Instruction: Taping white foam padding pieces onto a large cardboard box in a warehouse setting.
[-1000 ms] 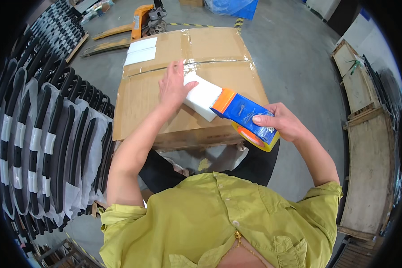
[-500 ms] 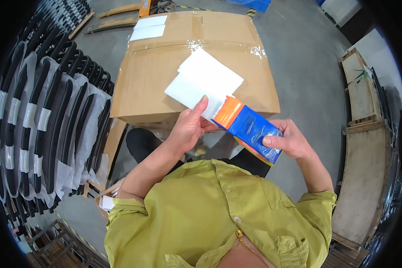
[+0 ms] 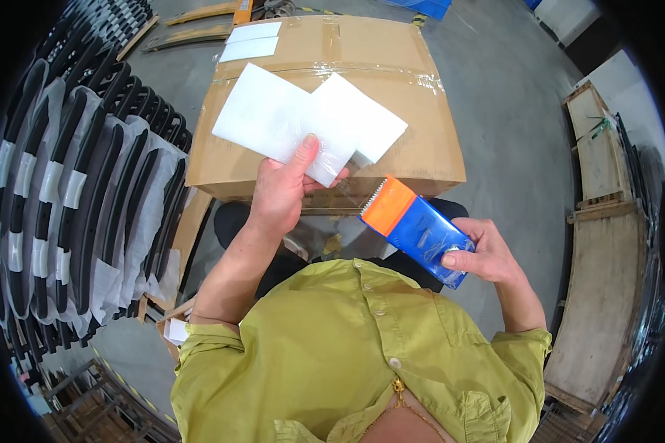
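My left hand [image 3: 288, 177] is closed on a white foam sheet [image 3: 266, 111], thumb on top and fingers beneath. Clear, shiny tape seems to lie on the sheet's near corner. A second white sheet [image 3: 369, 118] overlaps it on the right; whether it rests on the cardboard box [image 3: 406, 155] or is also held, I cannot tell. My right hand [image 3: 480, 251] grips the lower end of a blue and orange tape dispenser [image 3: 421, 229]. Its toothed edge points up and left toward the sheets, a little apart from them. The box stands right in front of me, taped along its top.
Two white labels [image 3: 251, 40] are on the box's far left corner. Stacked black curved frames [image 3: 89, 199] wrapped in white foam rise at the left. Wooden panels [image 3: 598, 295] lean along the right. An orange pallet truck [image 3: 244, 11] is beyond the box.
My left hand has moved left and up with one foam sheet, which now fans out from the other. The tape dispenser has drawn slightly down and right, away from the sheets.
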### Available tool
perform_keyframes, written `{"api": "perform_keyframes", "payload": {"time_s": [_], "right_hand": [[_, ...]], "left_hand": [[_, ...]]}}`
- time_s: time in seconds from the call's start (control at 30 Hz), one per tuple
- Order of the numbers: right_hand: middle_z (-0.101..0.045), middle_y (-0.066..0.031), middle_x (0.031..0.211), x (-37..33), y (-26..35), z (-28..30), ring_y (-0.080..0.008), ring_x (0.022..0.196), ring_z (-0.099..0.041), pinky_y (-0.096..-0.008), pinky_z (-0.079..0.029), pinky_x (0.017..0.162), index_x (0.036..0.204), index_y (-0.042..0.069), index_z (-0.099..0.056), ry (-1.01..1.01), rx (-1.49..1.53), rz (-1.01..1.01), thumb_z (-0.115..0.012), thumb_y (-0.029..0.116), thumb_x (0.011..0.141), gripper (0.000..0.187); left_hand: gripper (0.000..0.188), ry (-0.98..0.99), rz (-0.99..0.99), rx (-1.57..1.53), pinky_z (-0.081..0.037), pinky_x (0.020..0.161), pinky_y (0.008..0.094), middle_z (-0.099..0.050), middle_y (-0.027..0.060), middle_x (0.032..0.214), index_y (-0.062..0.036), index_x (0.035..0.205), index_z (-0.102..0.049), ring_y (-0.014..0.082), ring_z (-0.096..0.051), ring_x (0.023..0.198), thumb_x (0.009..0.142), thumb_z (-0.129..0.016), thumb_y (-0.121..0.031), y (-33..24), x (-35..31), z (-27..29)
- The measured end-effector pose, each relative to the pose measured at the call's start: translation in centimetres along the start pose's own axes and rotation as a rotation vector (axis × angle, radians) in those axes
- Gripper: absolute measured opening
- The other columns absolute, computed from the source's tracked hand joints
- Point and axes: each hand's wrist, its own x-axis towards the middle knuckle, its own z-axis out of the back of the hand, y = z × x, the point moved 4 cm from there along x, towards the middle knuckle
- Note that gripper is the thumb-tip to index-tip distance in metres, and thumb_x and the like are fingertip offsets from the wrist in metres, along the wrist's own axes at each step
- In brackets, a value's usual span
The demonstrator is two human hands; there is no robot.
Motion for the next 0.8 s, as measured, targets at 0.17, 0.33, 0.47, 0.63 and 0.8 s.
{"api": "perform_keyframes", "payload": {"time_s": [0.17, 0.33, 0.47, 0.63, 0.8], "right_hand": [[-0.065, -0.0058, 0.080, 2.5, -1.0, -1.1, -0.0093, 0.070, -0.057, -0.0238, -0.046, 0.064, 0.093, -0.004, -0.064, 0.009, 0.092, -0.066, -0.072, 0.029, 0.075, 0.039], [-0.065, -0.0074, 0.082, 4.4, -3.0, -1.5, -0.0099, 0.069, -0.058, -0.0237, -0.047, 0.064, 0.094, -0.006, -0.063, -0.033, 0.080, -0.065, -0.070, 0.032, 0.077, 0.043], [-0.066, -0.0085, 0.083, 2.3, -4.2, -0.6, -0.0101, 0.070, -0.059, -0.0236, -0.047, 0.066, 0.093, -0.007, -0.064, -0.020, 0.170, -0.132, -0.073, 0.032, 0.074, 0.044], [-0.066, -0.0069, 0.079, 1.9, -5.0, -0.9, -0.0095, 0.067, -0.059, -0.0229, -0.048, 0.063, 0.092, -0.006, -0.064, -0.093, 0.168, -0.220, -0.076, 0.031, 0.073, 0.043], [-0.066, -0.0077, 0.079, 1.6, -5.3, -1.0, -0.0100, 0.067, -0.059, -0.0231, -0.048, 0.063, 0.090, -0.006, -0.064, -0.175, 0.183, -0.279, -0.076, 0.031, 0.072, 0.043]], "left_hand": [[0.027, 0.526, -0.672, 0.732, -0.052, 0.067, 0.0317, -0.066, 0.0084, 0.089, -0.0036, 0.100, -0.062, 0.0241, -0.064, 0.077, 0.073, -0.058, -0.006, -2.9, -5.1, -5.7], [0.022, 0.461, -1.130, 0.923, -0.052, 0.068, 0.0334, -0.066, 0.0084, 0.087, -0.0040, 0.091, -0.064, 0.0225, -0.065, 0.078, 0.069, -0.063, -0.008, -5.2, -5.3, -4.5], [0.035, -0.231, -0.887, 1.730, -0.046, 0.080, 0.0373, -0.064, 0.0124, 0.086, -0.0075, 0.109, -0.057, 0.0285, -0.061, 0.084, 0.075, -0.062, -0.009, -8.4, 3.0, 7.9], [0.044, -0.365, -0.468, 2.261, -0.038, 0.090, 0.0456, -0.058, 0.0108, 0.100, -0.0178, 0.127, -0.043, 0.0283, -0.057, 0.093, 0.085, -0.054, -0.024, -6.7, 13.7, 16.8], [0.044, -0.317, -0.301, 2.329, -0.033, 0.092, 0.0512, -0.057, 0.0118, 0.103, -0.0222, 0.128, -0.043, 0.0301, -0.056, 0.094, 0.086, -0.052, -0.029, -3.4, 20.9, 20.4]]}}
